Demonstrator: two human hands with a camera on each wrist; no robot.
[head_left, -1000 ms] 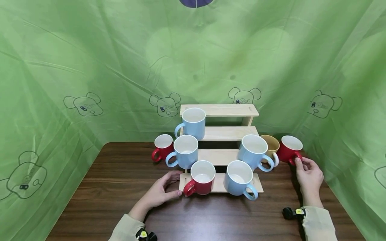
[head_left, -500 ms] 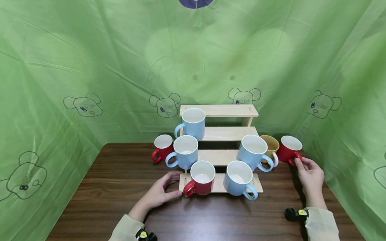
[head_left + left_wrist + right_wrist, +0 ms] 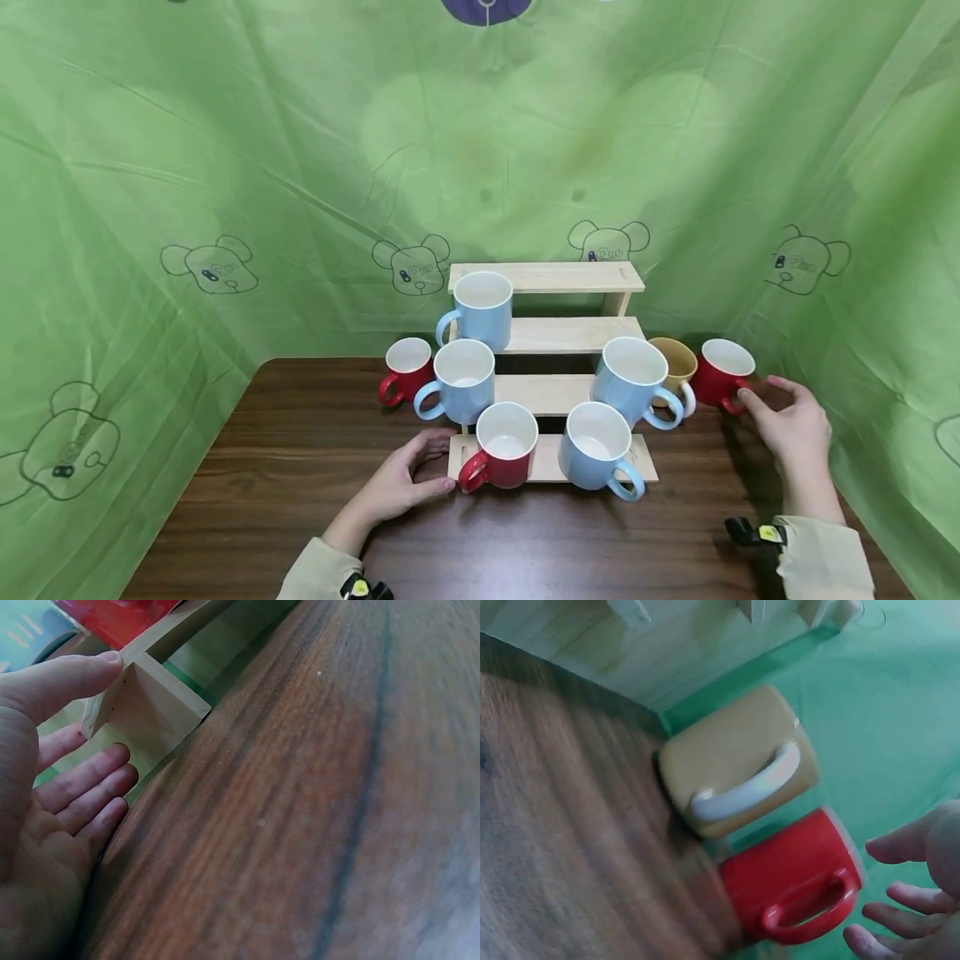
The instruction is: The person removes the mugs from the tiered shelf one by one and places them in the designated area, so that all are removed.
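Note:
My left hand [image 3: 401, 479] is at the left end of a stepped wooden shelf rack [image 3: 536, 393]; thumb and index finger hold opposite edges of its lowest board, while the other fingers extend free in the left wrist view. My right hand [image 3: 797, 429] has fingers spread beside a red mug [image 3: 712, 382] standing on the table at the right. In the right wrist view a gap shows between those fingers [image 3: 904, 847] and the mug's handle [image 3: 817, 919]. A yellow mug [image 3: 735, 757] with a white handle stands against the rack's right side, next to the red one.
On the rack are a red mug [image 3: 506, 454] and several light blue mugs [image 3: 465, 392]. Another red mug [image 3: 411, 379] stands on the dark wooden table [image 3: 292, 450], left of the rack. A green cloth [image 3: 315, 167] hangs behind and at both sides.
My right hand has let go of the right-hand red mug's handle and drawn back slightly to the right, its fingers spreading. That mug stays in place. My left hand keeps its place on the rack.

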